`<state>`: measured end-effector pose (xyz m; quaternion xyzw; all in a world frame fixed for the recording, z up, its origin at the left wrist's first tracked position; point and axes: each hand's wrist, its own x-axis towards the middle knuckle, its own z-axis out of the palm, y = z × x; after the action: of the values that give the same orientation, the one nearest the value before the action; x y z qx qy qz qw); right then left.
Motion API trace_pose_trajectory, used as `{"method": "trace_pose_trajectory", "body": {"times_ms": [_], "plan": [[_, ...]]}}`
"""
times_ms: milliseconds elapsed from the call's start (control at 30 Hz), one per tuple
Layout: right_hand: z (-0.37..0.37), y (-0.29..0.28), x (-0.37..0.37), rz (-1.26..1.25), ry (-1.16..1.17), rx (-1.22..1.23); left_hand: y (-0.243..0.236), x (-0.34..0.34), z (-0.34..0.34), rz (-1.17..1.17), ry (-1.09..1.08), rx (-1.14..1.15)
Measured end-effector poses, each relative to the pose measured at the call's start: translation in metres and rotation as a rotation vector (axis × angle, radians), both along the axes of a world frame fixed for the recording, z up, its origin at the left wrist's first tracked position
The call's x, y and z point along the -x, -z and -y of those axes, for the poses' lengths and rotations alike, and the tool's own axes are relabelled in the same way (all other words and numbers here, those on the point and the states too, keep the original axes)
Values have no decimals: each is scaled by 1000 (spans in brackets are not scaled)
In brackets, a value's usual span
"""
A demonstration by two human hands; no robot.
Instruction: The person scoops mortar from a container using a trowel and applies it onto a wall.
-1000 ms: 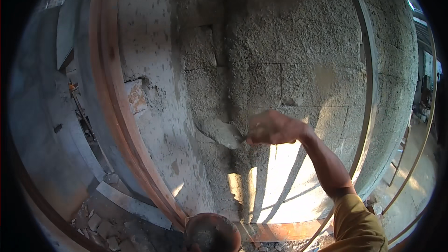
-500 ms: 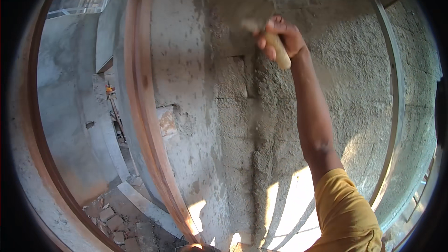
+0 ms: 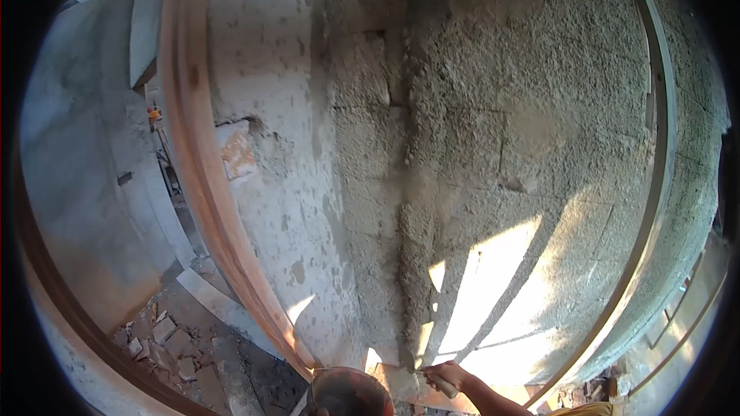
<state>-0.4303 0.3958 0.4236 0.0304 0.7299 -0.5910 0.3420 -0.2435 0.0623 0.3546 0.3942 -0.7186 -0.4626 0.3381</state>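
My right hand is low in the head view, closed around the pale handle of a trowel. The blade is hard to make out against the bright ground. Just left of the hand is a dark round bucket, cut off by the lower edge. In front of me rises a rough grey wall, with smoother, darker mortar along its top and a dark vertical groove down its middle. My left hand is out of sight.
A reddish wooden door frame stands on the left, with broken rubble on the floor beyond. A long straight bar leans along the wall at right. Sunlight patches fall on the wall's lower part.
My right hand has come down from high on the wall to beside the bucket, still holding the trowel. The view has tilted downward, bringing the bucket further into sight.
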Motion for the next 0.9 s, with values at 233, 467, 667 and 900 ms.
{"method": "trace_pose_trajectory", "body": {"times_ms": [233,467,667,900], "plan": [[-156,255,-214,233,156,-969,88,-9,25,-45,209,294],[-177,327,-496,176,320,-886,-22,23,3,140,537,-72],[-120,281,-634,397,130,-1014,-34,56,-22,43,808,-381],[-20,157,-590,732,717,-791,-24,22,-27,26,940,-378]]}}
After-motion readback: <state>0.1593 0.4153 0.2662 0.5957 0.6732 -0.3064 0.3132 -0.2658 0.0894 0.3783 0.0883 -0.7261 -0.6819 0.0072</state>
